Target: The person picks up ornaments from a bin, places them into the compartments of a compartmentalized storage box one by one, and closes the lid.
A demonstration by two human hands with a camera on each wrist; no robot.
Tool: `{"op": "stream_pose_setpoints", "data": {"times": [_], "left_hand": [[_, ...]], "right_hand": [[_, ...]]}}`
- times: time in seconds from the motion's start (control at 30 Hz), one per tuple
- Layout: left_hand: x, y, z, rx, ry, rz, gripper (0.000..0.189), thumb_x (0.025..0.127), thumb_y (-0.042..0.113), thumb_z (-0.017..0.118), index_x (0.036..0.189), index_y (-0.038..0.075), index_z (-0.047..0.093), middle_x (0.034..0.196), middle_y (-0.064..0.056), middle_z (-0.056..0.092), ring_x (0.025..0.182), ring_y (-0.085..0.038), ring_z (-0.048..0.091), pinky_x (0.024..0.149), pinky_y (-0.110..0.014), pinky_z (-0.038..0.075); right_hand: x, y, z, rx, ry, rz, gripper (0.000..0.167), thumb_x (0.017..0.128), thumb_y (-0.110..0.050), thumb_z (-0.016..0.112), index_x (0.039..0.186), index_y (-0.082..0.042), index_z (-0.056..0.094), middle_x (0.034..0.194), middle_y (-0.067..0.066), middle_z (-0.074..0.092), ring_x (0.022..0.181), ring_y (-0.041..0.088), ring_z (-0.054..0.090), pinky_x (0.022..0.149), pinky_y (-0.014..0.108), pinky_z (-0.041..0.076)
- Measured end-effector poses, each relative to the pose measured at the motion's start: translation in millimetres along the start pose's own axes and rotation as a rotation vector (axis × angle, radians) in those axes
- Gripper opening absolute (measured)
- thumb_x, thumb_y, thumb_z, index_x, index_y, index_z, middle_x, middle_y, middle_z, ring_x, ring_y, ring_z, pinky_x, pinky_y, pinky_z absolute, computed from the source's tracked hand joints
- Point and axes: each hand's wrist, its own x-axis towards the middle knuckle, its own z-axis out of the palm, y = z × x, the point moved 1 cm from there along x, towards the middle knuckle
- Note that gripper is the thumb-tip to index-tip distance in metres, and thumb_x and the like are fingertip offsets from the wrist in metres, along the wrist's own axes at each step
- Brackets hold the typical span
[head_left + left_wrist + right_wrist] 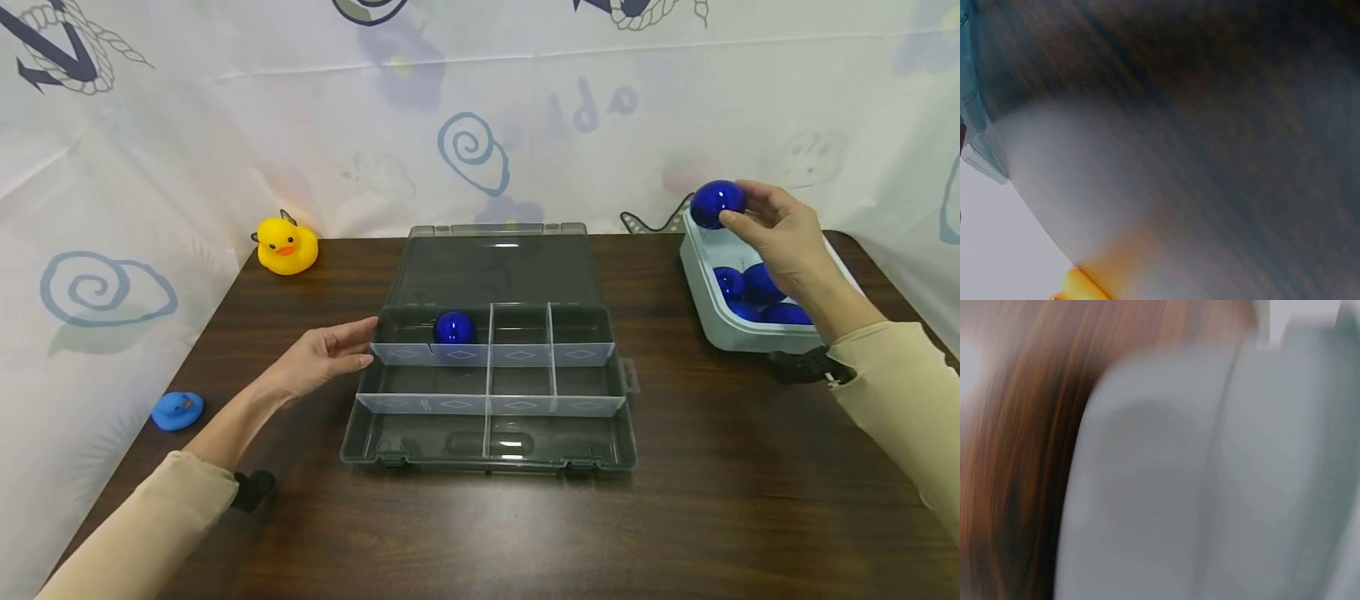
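Observation:
In the head view my right hand (780, 237) pinches a shiny blue ball (717, 205) between thumb and fingers, above the far left rim of a pale plastic tub (712, 321). Several more blue balls (763, 285) lie in that tub. My left hand (322, 362) has its fingers extended, fingertips right at the left side of a clear grey divided box (367, 429) with its lid folded back. One blue ball (455, 327) sits in the box's back left compartment. In the right wrist view the tub (1147, 469) is blurred and fills most of the frame.
A yellow rubber duck (287, 246) stands at the table's back left, and a small blue duck (177, 411) at its left edge. A patterned white curtain (300, 125) hangs behind the dark wooden table (480, 542). The box's raised lid (495, 271) lies toward the back.

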Motion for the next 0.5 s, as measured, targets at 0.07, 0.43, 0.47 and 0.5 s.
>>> {"op": "stream_pose_setpoints", "data": {"times": [0.07,0.43,0.47,0.5], "left_hand": [[-0.6,0.4,0.1,-0.003,0.002,-0.005,0.067,0.090,0.008,0.062,0.146,-0.004,0.026,0.152,-0.021,0.024,0.136,-0.038,0.030,0.099,-0.031,0.038],[-2.5,1.7,-0.6,-0.008,0.005,-0.005,0.066,0.090,0.007,0.061,0.146,-0.004,0.026,0.152,-0.021,0.023,0.137,-0.038,0.029,0.099,-0.032,0.037],[-2.2,1.5,-0.6,-0.008,0.004,-0.002,0.066,0.090,0.007,0.061,0.146,-0.004,0.026,0.152,-0.021,0.024,0.137,-0.038,0.030,0.099,-0.032,0.037],[-2.1,1.0,-0.8,-0.006,0.003,0.000,0.066,0.090,0.007,0.061,0.146,-0.004,0.026,0.152,-0.021,0.024,0.137,-0.038,0.030,0.099,-0.032,0.037]], "right_hand": [[-4.2,-9,18,0.162,-0.055,-0.042,0.053,0.089,-0.012,0.064,0.138,-0.010,0.044,0.132,0.003,0.052,0.120,0.012,0.048,0.098,0.014,0.042],[-35.3,-38,137,0.068,-0.390,-0.002,0.045,0.091,-0.014,0.061,0.132,-0.003,0.048,0.119,0.007,0.060,0.100,0.007,0.060,0.087,0.022,0.053],[-37.5,-38,146,0.021,-0.406,0.004,0.046,0.092,-0.015,0.061,0.133,-0.002,0.046,0.122,0.010,0.059,0.101,0.008,0.060,0.089,0.025,0.053],[-39.2,-37,153,-0.009,-0.426,0.005,0.047,0.092,-0.016,0.060,0.134,-0.001,0.045,0.124,0.014,0.057,0.102,0.010,0.061,0.091,0.028,0.052]]}}
